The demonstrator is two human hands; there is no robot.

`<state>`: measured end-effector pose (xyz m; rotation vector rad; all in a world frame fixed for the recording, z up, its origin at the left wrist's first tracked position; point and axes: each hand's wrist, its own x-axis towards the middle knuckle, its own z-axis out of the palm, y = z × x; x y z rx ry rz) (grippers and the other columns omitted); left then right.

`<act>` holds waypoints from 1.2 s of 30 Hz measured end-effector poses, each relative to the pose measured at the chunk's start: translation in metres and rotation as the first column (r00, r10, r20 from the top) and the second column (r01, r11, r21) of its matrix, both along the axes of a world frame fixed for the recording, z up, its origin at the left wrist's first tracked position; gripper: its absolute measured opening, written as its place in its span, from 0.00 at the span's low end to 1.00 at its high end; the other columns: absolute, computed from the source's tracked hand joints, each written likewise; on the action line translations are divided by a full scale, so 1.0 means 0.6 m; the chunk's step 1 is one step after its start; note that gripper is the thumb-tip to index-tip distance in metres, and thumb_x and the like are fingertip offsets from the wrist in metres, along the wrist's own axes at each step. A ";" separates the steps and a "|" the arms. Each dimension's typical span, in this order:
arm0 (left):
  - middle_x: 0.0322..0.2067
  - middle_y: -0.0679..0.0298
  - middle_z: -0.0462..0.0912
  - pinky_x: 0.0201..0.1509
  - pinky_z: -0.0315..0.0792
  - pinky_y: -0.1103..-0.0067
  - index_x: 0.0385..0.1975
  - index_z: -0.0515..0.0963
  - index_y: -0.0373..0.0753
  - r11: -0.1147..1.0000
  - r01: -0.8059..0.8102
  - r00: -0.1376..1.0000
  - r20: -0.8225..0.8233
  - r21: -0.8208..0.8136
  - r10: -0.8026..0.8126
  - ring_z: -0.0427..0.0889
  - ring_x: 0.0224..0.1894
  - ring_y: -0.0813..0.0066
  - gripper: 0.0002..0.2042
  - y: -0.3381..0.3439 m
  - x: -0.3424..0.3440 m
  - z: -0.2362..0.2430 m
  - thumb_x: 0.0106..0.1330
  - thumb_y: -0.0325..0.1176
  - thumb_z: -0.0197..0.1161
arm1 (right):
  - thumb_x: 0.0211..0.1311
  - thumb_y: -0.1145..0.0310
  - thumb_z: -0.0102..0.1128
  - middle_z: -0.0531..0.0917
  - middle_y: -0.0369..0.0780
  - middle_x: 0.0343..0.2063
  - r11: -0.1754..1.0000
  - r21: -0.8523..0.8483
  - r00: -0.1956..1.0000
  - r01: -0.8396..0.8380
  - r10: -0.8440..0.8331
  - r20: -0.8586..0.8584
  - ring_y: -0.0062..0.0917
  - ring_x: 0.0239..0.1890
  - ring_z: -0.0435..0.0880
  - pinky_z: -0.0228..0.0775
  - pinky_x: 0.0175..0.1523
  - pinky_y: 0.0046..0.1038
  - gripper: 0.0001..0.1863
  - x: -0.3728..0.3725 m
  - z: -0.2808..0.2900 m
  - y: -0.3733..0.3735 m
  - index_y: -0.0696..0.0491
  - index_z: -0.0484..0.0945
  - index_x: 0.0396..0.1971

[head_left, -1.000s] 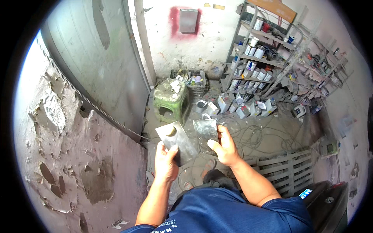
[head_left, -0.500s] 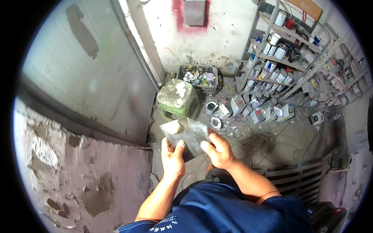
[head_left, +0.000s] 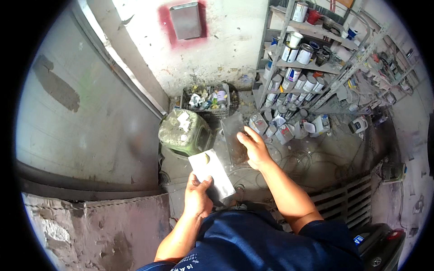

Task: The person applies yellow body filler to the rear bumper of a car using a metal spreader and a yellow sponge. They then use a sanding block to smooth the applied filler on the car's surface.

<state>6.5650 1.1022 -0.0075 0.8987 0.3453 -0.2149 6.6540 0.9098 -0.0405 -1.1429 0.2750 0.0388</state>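
Observation:
My left hand (head_left: pixel 198 198) is closed on a flat rectangular metal plate (head_left: pixel 220 178), thumb on top, and the plate shines bright in the light. A dab of pale yellow paste (head_left: pixel 206 159) sits near its far end. Higher and to the right, my right hand (head_left: pixel 256 150) grips a thin, dark grey flat scraper (head_left: pixel 232 137) by its right side. Plate and scraper are apart. Beyond them stands a green plastic stool (head_left: pixel 181 133) with a dirt-crusted top and scraps of white on it.
Behind the stool is a crate (head_left: pixel 212 113) of rubbish. Shelves (head_left: pixel 312 67) with paint cans rise at the back right, with several containers (head_left: pixel 285 133) on the floor below. Hoses (head_left: pixel 298 165) coil on the floor. A slatted rack (head_left: pixel 348 198) and a car's rear (head_left: pixel 382 253) are at right.
My right hand has lifted the scraper away from the plate, up and rightward. The plate in my left hand has tilted and now catches bright light. The whole view has shifted.

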 end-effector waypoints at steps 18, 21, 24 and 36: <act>0.47 0.63 0.77 0.57 0.67 0.70 0.51 0.68 0.39 0.965 0.183 0.982 0.089 -0.187 -0.169 0.75 0.50 0.70 0.17 0.034 0.217 0.017 0.62 0.24 0.57 | 0.61 0.55 0.60 0.78 0.35 0.41 0.623 -0.226 0.615 -0.749 0.781 0.112 0.16 0.44 0.73 0.65 0.50 0.22 0.25 0.060 0.022 0.007 0.60 0.72 0.50; 0.47 0.63 0.76 0.58 0.65 0.72 0.53 0.67 0.38 0.952 0.256 0.959 0.167 -0.166 -0.229 0.74 0.51 0.72 0.19 0.047 0.280 0.012 0.61 0.23 0.58 | 0.64 0.56 0.57 0.79 0.35 0.39 0.805 -0.271 0.799 -0.528 0.579 0.162 0.17 0.41 0.74 0.67 0.49 0.24 0.22 0.149 0.007 0.021 0.60 0.73 0.47; 0.49 0.63 0.76 0.60 0.63 0.75 0.55 0.67 0.38 0.952 0.286 0.934 0.253 -0.111 -0.251 0.72 0.53 0.73 0.21 0.072 0.352 0.018 0.61 0.20 0.57 | 0.64 0.63 0.56 0.79 0.38 0.41 0.778 -0.530 0.916 -0.338 0.401 0.005 0.20 0.44 0.74 0.67 0.50 0.25 0.20 0.238 -0.027 0.013 0.63 0.72 0.49; 0.54 0.62 0.71 0.61 0.59 0.77 0.59 0.64 0.32 0.935 0.353 0.854 0.424 -0.043 -0.303 0.68 0.56 0.73 0.20 0.163 0.612 -0.010 0.67 0.23 0.52 | 0.56 0.62 0.65 0.77 0.41 0.23 0.598 -0.801 0.950 -0.019 0.260 0.172 0.24 0.26 0.77 0.68 0.32 0.27 0.17 0.428 0.049 0.136 0.58 0.72 0.38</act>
